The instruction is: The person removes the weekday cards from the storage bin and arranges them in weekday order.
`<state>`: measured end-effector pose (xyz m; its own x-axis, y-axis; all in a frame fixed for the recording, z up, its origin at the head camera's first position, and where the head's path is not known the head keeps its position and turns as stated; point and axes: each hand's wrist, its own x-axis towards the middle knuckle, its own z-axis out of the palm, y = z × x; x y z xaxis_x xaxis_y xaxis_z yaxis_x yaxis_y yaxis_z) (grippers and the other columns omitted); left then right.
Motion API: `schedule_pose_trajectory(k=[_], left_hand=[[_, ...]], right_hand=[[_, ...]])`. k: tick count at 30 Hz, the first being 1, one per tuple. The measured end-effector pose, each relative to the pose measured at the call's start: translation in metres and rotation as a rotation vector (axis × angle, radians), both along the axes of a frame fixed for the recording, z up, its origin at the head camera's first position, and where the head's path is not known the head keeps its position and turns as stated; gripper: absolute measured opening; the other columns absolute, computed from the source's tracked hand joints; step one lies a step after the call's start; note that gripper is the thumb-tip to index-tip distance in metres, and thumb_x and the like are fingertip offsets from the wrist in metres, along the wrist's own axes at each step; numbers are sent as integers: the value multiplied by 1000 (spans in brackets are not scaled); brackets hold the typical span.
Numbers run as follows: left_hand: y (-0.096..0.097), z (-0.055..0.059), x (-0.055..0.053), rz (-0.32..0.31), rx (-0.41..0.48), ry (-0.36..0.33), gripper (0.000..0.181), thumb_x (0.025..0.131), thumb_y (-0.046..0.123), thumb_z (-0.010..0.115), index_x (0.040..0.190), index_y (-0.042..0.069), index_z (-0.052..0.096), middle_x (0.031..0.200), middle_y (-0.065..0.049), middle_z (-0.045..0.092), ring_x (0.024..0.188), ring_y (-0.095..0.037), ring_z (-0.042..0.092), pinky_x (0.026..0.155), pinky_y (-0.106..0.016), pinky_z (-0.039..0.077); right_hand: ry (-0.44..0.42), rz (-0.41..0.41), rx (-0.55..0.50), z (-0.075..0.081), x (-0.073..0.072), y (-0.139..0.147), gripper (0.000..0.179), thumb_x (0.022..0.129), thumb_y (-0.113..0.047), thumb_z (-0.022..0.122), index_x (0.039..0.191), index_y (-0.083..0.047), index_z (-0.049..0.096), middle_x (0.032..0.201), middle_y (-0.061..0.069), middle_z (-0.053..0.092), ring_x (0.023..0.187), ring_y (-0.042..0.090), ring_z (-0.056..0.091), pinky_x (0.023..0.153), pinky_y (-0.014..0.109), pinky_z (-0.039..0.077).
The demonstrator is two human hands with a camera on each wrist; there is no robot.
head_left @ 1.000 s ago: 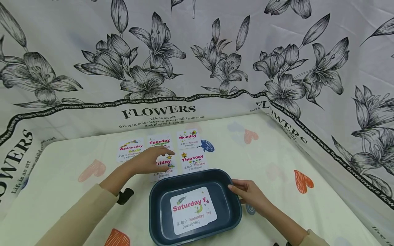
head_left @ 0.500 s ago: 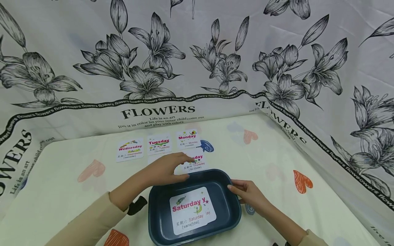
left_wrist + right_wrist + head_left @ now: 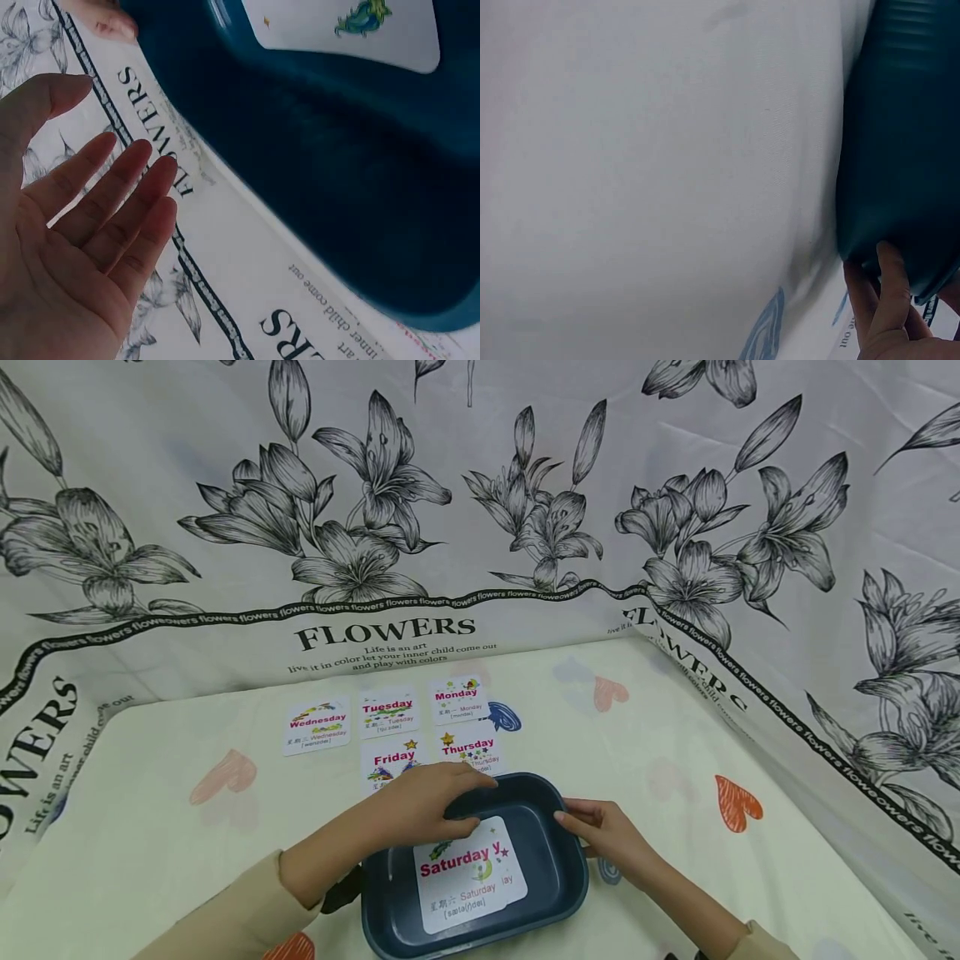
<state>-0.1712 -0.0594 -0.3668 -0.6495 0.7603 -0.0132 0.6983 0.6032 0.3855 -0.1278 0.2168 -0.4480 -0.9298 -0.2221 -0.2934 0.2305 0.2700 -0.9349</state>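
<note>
A dark blue rectangular tray [image 3: 547, 893] stands near the front of the table, with a white "Saturday" card [image 3: 461, 881] lying over another card inside it. My right hand [image 3: 611, 835] grips the tray's right side, thumb on the rim and fingers against the outer wall. Over the tray's far left corner hovers my left hand [image 3: 427, 802], nothing in it, its fingers spread and relaxed in the left wrist view. Behind the tray lie a "Friday" card [image 3: 392, 760] and a "Thursday" card [image 3: 468, 745], the lower edges of both partly hidden.
Farther back sit a "Wednesday" card [image 3: 317, 725], a "Tuesday" card [image 3: 388, 711] and a "Monday" card [image 3: 457, 699] in a row. The pale tablecloth [image 3: 645, 727] has printed hearts. A white curtain with flower drawings [image 3: 525, 502] closes off the back and sides.
My left hand has moved right and nearer, from above the Friday card to above the tray, uncovering the Tuesday and Friday cards. The right hand and tray stay in place.
</note>
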Motion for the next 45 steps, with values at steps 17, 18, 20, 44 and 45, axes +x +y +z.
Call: schedule_pose_trajectory(k=[17, 18, 20, 44, 45], left_hand=[[28, -31, 24, 151, -264, -35, 67, 69, 44, 76, 119, 4, 59, 103, -10, 59, 79, -16, 53, 73, -32, 53], [29, -32, 25, 155, -279, -31, 70, 67, 45, 77, 119, 2, 58, 102, -11, 59, 79, -17, 51, 73, -33, 53], [32, -34, 27, 167, -310, -25, 75, 64, 49, 78, 118, 1, 58, 102, -12, 57, 79, -19, 50, 72, -35, 52], [56, -50, 37, 121, -663, 54, 113, 45, 66, 80, 131, 1, 44, 119, -18, 52, 100, -32, 57, 79, -48, 51], [56, -51, 37, 115, -665, 61, 113, 45, 65, 80, 130, 1, 45, 118, -18, 53, 100, -32, 57, 79, -47, 51]], right_hand=[[-5, -11, 32, 1, 1, -1, 59, 90, -32, 59, 129, 9, 46, 123, 24, 55, 106, 34, 59, 72, 41, 54], [-4, -12, 34, 1, 1, -1, 59, 90, -32, 59, 129, 9, 46, 123, 24, 55, 106, 34, 59, 71, 41, 54], [-4, -13, 32, 1, 1, -1, 59, 90, -32, 59, 129, 9, 46, 123, 24, 55, 107, 34, 59, 71, 41, 54], [10, -7, 3, 1, -1, 1, 57, 91, -30, 58, 129, 10, 45, 123, 25, 55, 107, 35, 59, 71, 40, 54], [10, -9, 4, 1, 0, 1, 57, 91, -30, 58, 129, 10, 45, 123, 25, 55, 107, 34, 59, 71, 40, 54]])
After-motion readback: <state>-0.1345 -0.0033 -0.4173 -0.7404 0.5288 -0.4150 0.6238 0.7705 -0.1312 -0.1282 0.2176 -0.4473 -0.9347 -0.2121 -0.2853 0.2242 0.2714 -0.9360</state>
